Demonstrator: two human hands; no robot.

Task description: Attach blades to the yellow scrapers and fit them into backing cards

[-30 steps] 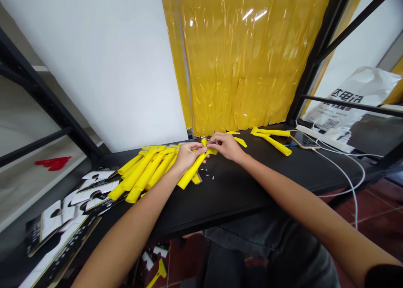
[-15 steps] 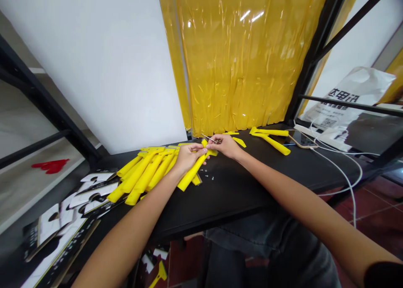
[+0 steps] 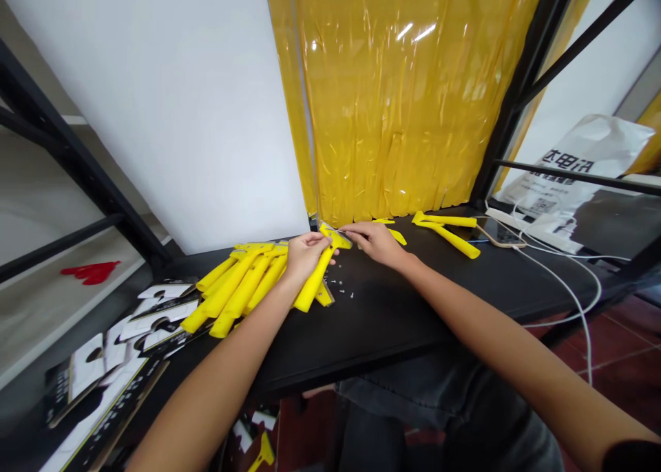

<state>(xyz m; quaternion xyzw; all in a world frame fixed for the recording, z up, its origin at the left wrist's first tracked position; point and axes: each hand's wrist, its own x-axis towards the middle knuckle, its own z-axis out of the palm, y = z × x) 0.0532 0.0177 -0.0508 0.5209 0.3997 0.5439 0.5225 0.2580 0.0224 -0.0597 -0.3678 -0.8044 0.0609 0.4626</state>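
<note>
Your left hand (image 3: 304,253) grips a yellow scraper (image 3: 315,279) by the neck, just below its head; the scraper slants, head away from you, handle end toward you, over the black table (image 3: 392,314). Whether the handle end touches the table cannot be determined. Your right hand (image 3: 379,241) is at the right side of the scraper's head, fingertips closed on a thin metal rod (image 3: 338,232) that reaches that head.

Left of the held scraper lies a row of yellow scrapers (image 3: 242,279), overlapping, handles toward you. Just right of its handle, small metal pieces (image 3: 352,295) lie scattered; they look like screws. Well to its right rest two yellow handles (image 3: 449,234), their far ends together, and beyond them a phone (image 3: 500,233). Far left of the held scraper, printed cards (image 3: 103,362) overlap in a loose spread.
</note>
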